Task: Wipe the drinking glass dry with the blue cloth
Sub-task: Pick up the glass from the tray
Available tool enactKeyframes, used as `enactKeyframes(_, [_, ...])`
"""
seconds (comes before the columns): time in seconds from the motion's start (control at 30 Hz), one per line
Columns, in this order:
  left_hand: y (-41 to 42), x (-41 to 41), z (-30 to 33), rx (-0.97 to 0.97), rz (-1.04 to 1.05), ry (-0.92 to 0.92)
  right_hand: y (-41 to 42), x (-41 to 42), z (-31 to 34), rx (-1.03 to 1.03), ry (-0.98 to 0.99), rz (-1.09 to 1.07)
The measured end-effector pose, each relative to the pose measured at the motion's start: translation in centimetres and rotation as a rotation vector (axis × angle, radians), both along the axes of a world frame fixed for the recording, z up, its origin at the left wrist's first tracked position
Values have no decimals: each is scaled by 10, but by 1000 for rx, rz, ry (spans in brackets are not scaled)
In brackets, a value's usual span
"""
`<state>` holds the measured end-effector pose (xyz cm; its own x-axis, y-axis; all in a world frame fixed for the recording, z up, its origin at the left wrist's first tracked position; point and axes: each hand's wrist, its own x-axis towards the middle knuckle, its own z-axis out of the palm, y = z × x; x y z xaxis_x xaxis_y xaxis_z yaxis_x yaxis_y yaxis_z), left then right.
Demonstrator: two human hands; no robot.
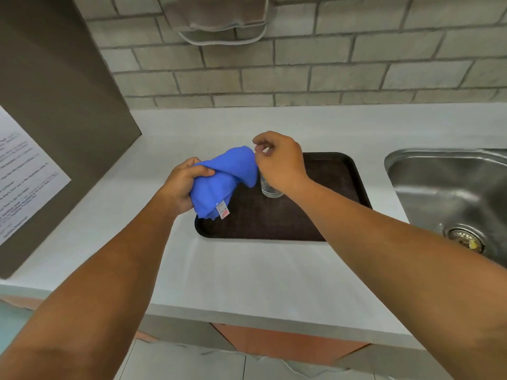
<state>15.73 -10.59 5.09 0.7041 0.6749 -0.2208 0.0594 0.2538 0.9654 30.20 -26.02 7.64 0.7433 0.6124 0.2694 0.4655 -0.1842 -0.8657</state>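
The blue cloth [223, 179] is bunched up above the left end of the brown tray [334, 171], its white tag hanging at the bottom. My left hand [182, 187] grips its left side. My right hand [277, 160] is curled at the cloth's upper right edge, and its fingertips seem to pinch that edge. The clear drinking glass [270, 189] stands upright on the tray, right below my right wrist. Its rim is hidden by my hand and a hanging fold of the cloth.
The tray lies on a white counter [247, 270]. A steel sink [450, 193] is at the right. A dark panel with a printed sheet [24, 171] stands at the left. A grey towel [219, 23] hangs on the brick wall behind.
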Motion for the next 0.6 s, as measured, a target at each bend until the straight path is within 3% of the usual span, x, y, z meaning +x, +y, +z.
enactKeyframes(0.17, [-5, 13, -3, -107, 151, -63, -25, 33, -40, 104, 232, -290])
enactKeyframes(0.37, [-7, 32, -1, -152, 208, 28, -16, 66, -75, -156, 420, -17])
enactKeyframes(0.47, [-3, 40, -2, -83, 260, 93, -3, 71, -80, -158, 459, 144])
enactKeyframes(0.6, [-2, 42, -6, 118, 206, 209, 10, 73, -83, -93, 458, 152])
